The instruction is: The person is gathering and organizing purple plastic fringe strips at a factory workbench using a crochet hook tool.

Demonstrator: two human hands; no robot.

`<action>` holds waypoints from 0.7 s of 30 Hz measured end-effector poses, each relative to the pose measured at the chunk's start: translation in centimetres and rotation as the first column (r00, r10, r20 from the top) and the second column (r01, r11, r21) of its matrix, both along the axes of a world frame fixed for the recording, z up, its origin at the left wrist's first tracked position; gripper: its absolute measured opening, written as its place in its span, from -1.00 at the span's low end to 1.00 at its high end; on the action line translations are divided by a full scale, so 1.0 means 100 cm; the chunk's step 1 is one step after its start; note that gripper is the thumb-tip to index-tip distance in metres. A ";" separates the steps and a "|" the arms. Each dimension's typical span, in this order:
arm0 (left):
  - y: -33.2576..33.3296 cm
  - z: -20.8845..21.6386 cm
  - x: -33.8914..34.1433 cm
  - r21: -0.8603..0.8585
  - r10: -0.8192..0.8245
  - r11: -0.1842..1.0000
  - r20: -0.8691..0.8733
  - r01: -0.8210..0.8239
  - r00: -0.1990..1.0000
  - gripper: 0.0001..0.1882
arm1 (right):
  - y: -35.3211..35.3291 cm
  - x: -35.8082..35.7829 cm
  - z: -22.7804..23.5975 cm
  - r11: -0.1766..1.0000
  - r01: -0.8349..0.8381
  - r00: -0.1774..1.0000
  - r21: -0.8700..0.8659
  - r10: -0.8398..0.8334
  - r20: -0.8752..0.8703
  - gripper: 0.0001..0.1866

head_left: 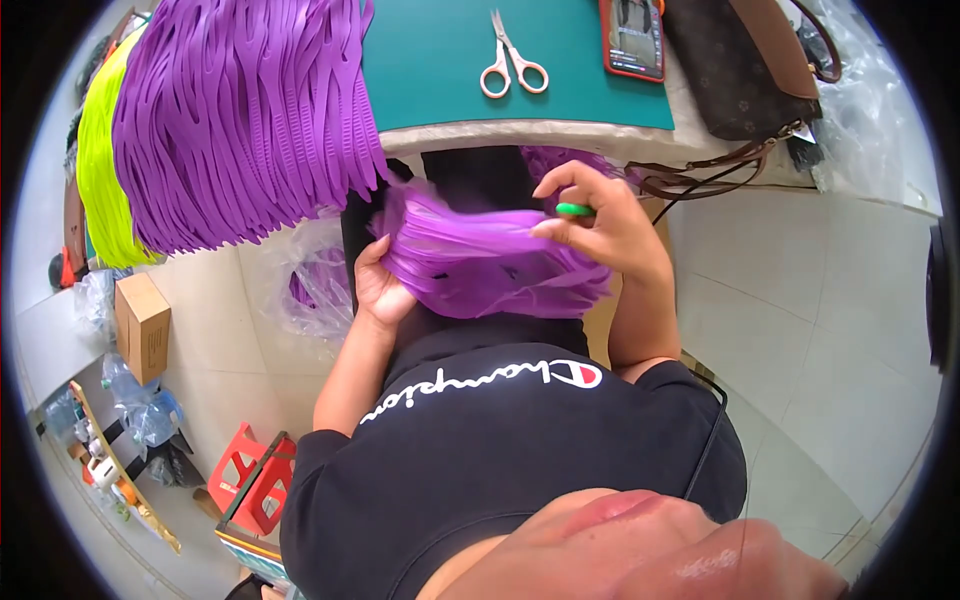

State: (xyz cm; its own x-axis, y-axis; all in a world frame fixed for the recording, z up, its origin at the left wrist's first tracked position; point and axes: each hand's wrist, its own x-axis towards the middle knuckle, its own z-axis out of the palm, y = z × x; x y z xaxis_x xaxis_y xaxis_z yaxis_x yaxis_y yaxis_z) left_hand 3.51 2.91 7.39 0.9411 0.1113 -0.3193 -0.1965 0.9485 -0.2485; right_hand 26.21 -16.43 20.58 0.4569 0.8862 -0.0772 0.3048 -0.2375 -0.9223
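A bundle of slim purple rubber straps (490,250) hangs over my lap, partly smeared by motion. At its left end my left hand (382,285) is closed round the straps, thumb on top. My right hand (605,225) is at the other end, its thumb and index finger curled close to the straps. A small bright green object (574,210) is tucked in the right hand's fingers; most of it is hidden, so its kind cannot be made out. Beyond the hands, a large pile of slotted purple straps (240,120) drapes over the table edge.
Scissors (512,65) with pale handles and a phone (633,40) in a red case lie on the green mat (430,85). Yellow-green straps (105,160) hang at far left. A brown handbag (745,75) rests at right. A cardboard box (143,328) and red stool (262,480) stand at left.
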 end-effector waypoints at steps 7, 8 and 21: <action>-0.002 0.043 0.025 0.460 -0.064 0.871 -0.246 0.175 0.967 -0.59 | 0.005 0.013 -0.028 0.896 0.396 0.918 0.203 -0.381 -0.110 -0.74; -0.004 0.049 0.030 0.514 -0.041 0.841 -0.250 0.169 0.967 -0.59 | 0.008 0.010 -0.024 0.878 0.408 0.897 0.252 -0.335 -0.288 -0.64; -0.016 0.101 0.073 0.805 0.189 0.591 -0.200 0.051 0.961 -0.71 | 0.048 -0.037 -0.034 0.826 0.378 0.802 0.417 -0.067 -0.594 -0.79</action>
State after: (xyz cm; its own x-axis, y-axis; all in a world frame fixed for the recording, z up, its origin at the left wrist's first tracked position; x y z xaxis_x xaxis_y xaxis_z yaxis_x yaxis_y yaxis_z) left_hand 10.83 1.35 17.44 0.8241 0.4942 -0.2767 -0.2080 0.7184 0.6638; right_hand 22.51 -11.68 17.14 0.6656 0.7449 0.0454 -0.2725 0.2992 -0.9144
